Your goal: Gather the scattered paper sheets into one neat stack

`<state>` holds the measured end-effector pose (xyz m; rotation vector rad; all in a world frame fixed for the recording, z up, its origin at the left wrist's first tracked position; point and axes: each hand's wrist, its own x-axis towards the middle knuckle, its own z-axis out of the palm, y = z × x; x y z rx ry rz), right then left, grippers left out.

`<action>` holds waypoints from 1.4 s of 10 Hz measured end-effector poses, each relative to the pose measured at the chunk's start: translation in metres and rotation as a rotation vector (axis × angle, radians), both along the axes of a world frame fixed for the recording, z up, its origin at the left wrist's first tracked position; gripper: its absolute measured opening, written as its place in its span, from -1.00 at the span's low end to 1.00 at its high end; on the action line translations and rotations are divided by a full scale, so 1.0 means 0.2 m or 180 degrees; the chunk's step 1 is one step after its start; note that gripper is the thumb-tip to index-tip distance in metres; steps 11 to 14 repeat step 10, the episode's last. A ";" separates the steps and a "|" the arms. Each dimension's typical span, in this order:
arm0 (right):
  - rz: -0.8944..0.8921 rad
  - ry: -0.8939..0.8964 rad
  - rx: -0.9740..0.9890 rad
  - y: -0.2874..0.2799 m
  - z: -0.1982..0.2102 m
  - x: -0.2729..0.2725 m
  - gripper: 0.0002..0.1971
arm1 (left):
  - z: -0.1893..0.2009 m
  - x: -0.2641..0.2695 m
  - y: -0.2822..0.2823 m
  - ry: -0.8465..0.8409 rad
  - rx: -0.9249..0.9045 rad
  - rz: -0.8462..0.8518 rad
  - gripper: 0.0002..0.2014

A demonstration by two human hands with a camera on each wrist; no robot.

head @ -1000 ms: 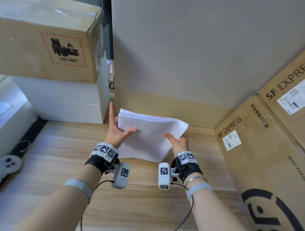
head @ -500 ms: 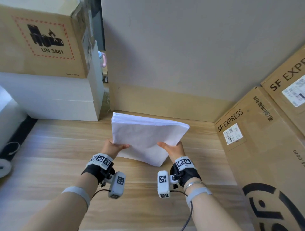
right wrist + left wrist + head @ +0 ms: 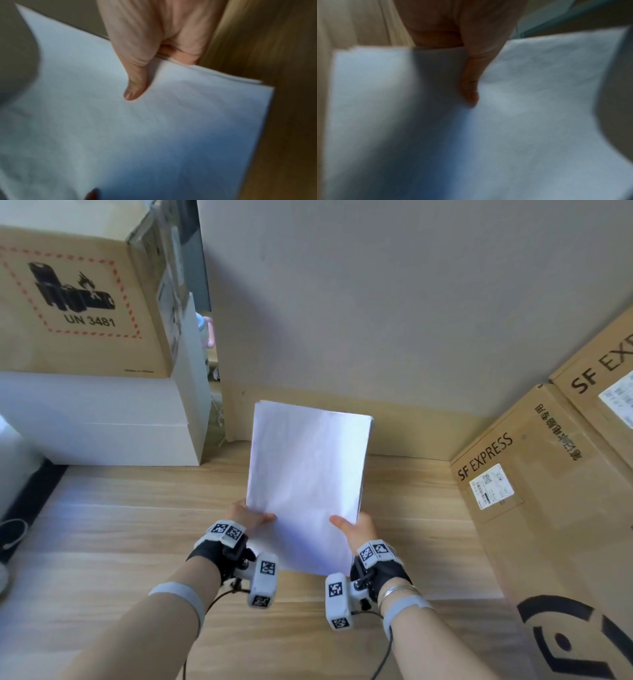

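Note:
A stack of white paper sheets (image 3: 308, 474) stands upright in portrait above the wooden table (image 3: 113, 542), its edges nearly flush. My left hand (image 3: 248, 517) pinches the stack's left edge near the bottom, thumb on the front face. My right hand (image 3: 352, 527) pinches the right edge at the same height. In the left wrist view the thumb of my left hand (image 3: 469, 83) presses on the paper (image 3: 539, 108). The right wrist view shows my right hand (image 3: 137, 75) with its thumb on top of the sheets (image 3: 154, 135) and fingers underneath. Both wrist views are blurred.
A brown UN 3481 carton (image 3: 78, 302) sits on a white box (image 3: 102, 422) at the back left. SF Express cartons (image 3: 548, 508) lean along the right side. A grey wall panel (image 3: 411, 302) closes the back. A white device with a cable (image 3: 10, 535) lies at the far left.
The stack has turned from a tilted, landscape lie to upright portrait. My left hand slid down from the upper left corner to the lower left edge. The view shifted left.

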<state>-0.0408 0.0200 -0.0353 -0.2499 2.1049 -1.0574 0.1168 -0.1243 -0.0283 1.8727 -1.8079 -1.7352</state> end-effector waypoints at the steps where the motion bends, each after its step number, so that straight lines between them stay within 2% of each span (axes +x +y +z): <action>1: 0.0217 0.0008 0.0254 -0.01 -0.04 -0.06 -0.54 | -0.03 -0.03 -0.01 -0.0377 0.0185 -0.0516 -0.38; 2: 0.0418 -0.0007 0.0746 -0.02 -0.09 -0.11 -0.36 | -0.06 -0.05 0.00 -0.0717 0.0120 -0.1068 -0.58; 3: 0.0547 -0.0075 0.1084 -0.01 -0.13 -0.15 -0.23 | -0.10 -0.10 0.01 -0.0848 0.0155 -0.1141 -0.57; 4: 0.0638 -0.0101 0.1316 -0.02 -0.15 -0.18 -0.19 | -0.16 -0.14 0.00 -0.0868 0.0151 -0.1045 -0.44; 6: 0.0529 -0.0145 0.1217 -0.03 -0.22 -0.22 -0.31 | -0.22 -0.18 0.02 -0.0825 0.0099 -0.0765 -0.37; 8: 0.0397 -0.0120 0.0967 -0.01 -0.24 -0.24 -0.53 | -0.23 -0.19 0.05 -0.0817 0.0006 -0.0561 -0.44; 9: 0.0269 -0.0041 0.0760 0.03 -0.22 -0.26 -0.52 | -0.21 -0.17 0.06 -0.0838 0.0003 -0.0469 -0.40; 10: 0.0222 0.0138 0.0651 0.07 -0.20 -0.30 -0.59 | -0.16 -0.13 0.07 -0.0839 -0.0035 -0.0476 -0.37; 14: 0.0222 0.0138 0.0651 0.07 -0.20 -0.30 -0.59 | -0.16 -0.13 0.07 -0.0839 -0.0035 -0.0476 -0.37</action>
